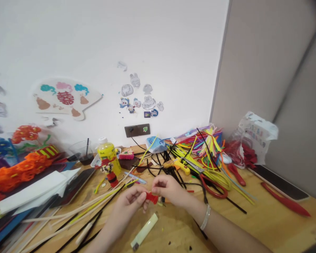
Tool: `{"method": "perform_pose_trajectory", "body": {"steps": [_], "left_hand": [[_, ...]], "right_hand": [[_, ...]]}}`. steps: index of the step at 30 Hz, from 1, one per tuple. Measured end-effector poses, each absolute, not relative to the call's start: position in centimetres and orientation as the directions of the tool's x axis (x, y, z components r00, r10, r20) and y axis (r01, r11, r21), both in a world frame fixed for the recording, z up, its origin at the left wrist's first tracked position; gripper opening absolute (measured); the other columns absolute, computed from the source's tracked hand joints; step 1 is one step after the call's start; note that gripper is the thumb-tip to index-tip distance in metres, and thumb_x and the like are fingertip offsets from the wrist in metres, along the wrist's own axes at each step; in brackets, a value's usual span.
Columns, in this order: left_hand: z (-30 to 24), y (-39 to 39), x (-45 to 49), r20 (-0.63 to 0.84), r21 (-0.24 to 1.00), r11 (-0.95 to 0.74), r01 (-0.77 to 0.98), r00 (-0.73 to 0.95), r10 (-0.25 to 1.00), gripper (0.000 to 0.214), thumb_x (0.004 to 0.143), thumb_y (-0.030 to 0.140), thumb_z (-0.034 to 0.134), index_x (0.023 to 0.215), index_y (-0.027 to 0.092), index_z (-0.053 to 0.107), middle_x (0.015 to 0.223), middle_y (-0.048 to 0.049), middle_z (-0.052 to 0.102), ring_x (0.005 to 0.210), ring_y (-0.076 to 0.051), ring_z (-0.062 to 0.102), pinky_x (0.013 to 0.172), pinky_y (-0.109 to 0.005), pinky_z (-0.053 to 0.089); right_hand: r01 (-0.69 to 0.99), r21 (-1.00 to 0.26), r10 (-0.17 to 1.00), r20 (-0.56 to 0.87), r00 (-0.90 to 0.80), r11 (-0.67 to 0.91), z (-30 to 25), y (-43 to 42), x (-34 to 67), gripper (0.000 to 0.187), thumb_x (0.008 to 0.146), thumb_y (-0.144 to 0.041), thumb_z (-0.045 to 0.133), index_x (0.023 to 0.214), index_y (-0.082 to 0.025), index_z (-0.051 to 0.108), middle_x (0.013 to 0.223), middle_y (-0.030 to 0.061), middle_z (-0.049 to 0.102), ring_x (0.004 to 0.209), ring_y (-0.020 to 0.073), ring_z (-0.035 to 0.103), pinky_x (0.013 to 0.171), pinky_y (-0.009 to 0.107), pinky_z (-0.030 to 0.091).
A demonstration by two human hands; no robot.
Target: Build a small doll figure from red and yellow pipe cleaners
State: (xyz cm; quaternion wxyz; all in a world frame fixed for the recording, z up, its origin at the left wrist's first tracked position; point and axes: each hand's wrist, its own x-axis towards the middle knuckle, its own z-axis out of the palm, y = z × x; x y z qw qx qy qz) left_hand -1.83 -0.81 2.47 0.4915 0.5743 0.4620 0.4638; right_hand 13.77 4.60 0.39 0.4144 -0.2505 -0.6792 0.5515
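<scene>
1. The left hand and the right hand meet low over the middle of the bench. Each grip is closed, fingertips pinched on opposite ends of one small red pipe-cleaner piece, which is held just above the wood.
2. Progress, as a judgement: the piece is short and compact, so it looks partly shaped. Whether anything is joined to it cannot be told, since the fingers cover its ends.
3. One small figure in red, black and white stands finished-looking in front of the yellow bottle.
4. Much material looks unused: loose stems in many colours lie heaped at the back right, and long pale and black ones fan out to the left. They are too many to count.
5. Counts: two hands, one red piece, one figure, one bottle, one lighter just below the hands, one yellow glue gun, one pair of red-handled scissors, one clear cup, one plastic bag.
</scene>
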Motion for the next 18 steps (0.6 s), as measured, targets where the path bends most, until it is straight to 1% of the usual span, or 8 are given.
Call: {"method": "perform_pose_trajectory", "body": {"steps": [4, 7, 8, 10, 12, 14, 16, 18], "left_hand": [[1.9, -0.5, -1.9, 0.133, 0.991, -0.133, -0.017, -0.009, 0.991, 0.029, 0.064, 0.044, 0.067, 0.065, 0.016, 0.061, 0.049, 0.0033, 0.054, 0.049, -0.010, 0.046, 0.052, -0.022, 0.038], [1.5, -0.3, -1.8, 0.170, 0.986, -0.169, 0.018, -0.078, 0.982, 0.026, 0.063, 0.041, 0.067, 0.067, 0.016, 0.062, 0.051, 0.0024, 0.056, 0.050, -0.012, 0.048, 0.051, -0.023, 0.040], [1.3, -0.3, -1.8, 0.184, 0.982, -0.178, 0.059, -0.102, 0.978, 0.025, 0.064, 0.040, 0.066, 0.069, 0.016, 0.063, 0.052, 0.0018, 0.057, 0.051, -0.013, 0.050, 0.052, -0.023, 0.040], [1.2, -0.3, -1.9, 0.235, 0.963, -0.207, 0.173, -0.163, 0.958, 0.023, 0.065, 0.039, 0.064, 0.071, 0.017, 0.063, 0.057, 0.0002, 0.060, 0.054, -0.015, 0.052, 0.054, -0.026, 0.042], [1.2, -0.2, -2.2, 0.329, 0.912, -0.257, 0.319, -0.199, 0.923, 0.019, 0.067, 0.037, 0.062, 0.073, 0.019, 0.064, 0.065, -0.0024, 0.064, 0.060, -0.018, 0.055, 0.059, -0.028, 0.044], [1.3, -0.1, -2.5, 0.423, 0.834, -0.311, 0.455, -0.167, 0.890, 0.013, 0.069, 0.033, 0.060, 0.072, 0.021, 0.064, 0.071, -0.0043, 0.066, 0.067, -0.021, 0.057, 0.066, -0.030, 0.044], [1.4, 0.0, -2.9, 0.470, 0.769, -0.356, 0.531, -0.093, 0.878, 0.011, 0.071, 0.031, 0.058, 0.072, 0.022, 0.064, 0.074, -0.0050, 0.066, 0.071, -0.021, 0.058, 0.069, -0.031, 0.044], [1.6, 0.1, -3.1, 0.467, 0.745, -0.373, 0.553, -0.033, 0.884, 0.012, 0.072, 0.031, 0.058, 0.072, 0.022, 0.065, 0.073, -0.0050, 0.066, 0.069, -0.021, 0.057, 0.068, -0.030, 0.044]], "right_hand": [[-0.177, -0.973, 0.879, 0.210, -0.429, 0.146, -1.5, 3.6, 11.4, 0.044, 0.066, -0.058, 0.059, 0.062, -0.015, 0.056, 0.050, -0.0053, 0.044, 0.045, 0.0066, 0.036, 0.044, 0.019, 0.028], [-0.187, -0.974, 0.903, 0.194, -0.383, 0.129, -2.5, 2.7, 10.2, 0.043, 0.077, -0.056, 0.048, 0.070, -0.015, 0.058, 0.053, -0.0034, 0.046, 0.044, 0.0073, 0.036, 0.042, 0.019, 0.027], [-0.139, -0.977, 0.910, 0.203, -0.363, 0.163, -2.7, 2.4, 10.0, 0.040, 0.081, -0.051, 0.044, 0.071, -0.015, 0.058, 0.054, -0.0027, 0.047, 0.045, 0.0079, 0.037, 0.043, 0.020, 0.028], [0.066, -0.951, 0.900, 0.262, -0.349, 0.302, -2.7, 1.7, 10.0, 0.031, 0.085, -0.039, 0.043, 0.070, -0.016, 0.058, 0.057, -0.0007, 0.051, 0.050, 0.0099, 0.042, 0.047, 0.021, 0.030], [0.321, -0.814, 0.850, 0.350, -0.393, 0.484, -2.2, 1.0, 10.4, 0.022, 0.084, -0.027, 0.044, 0.070, -0.017, 0.058, 0.064, 0.0021, 0.058, 0.057, 0.0128, 0.048, 0.052, 0.023, 0.032], [0.492, -0.603, 0.773, 0.417, -0.478, 0.628, -1.3, 0.6, 11.0, 0.018, 0.083, -0.021, 0.044, 0.074, -0.017, 0.060, 0.070, 0.0052, 0.062, 0.062, 0.0155, 0.052, 0.056, 0.026, 0.034], [0.562, -0.424, 0.703, 0.467, -0.537, 0.711, -0.1, 0.5, 11.8, 0.022, 0.085, -0.021, 0.041, 0.077, -0.015, 0.061, 0.071, 0.0083, 0.063, 0.063, 0.0176, 0.054, 0.058, 0.028, 0.034], [0.569, -0.367, 0.669, 0.518, -0.533, 0.736, 1.1, 1.0, 12.8, 0.024, 0.086, -0.021, 0.040, 0.078, -0.015, 0.062, 0.073, 0.0091, 0.064, 0.066, 0.0182, 0.055, 0.059, 0.028, 0.035]]}}
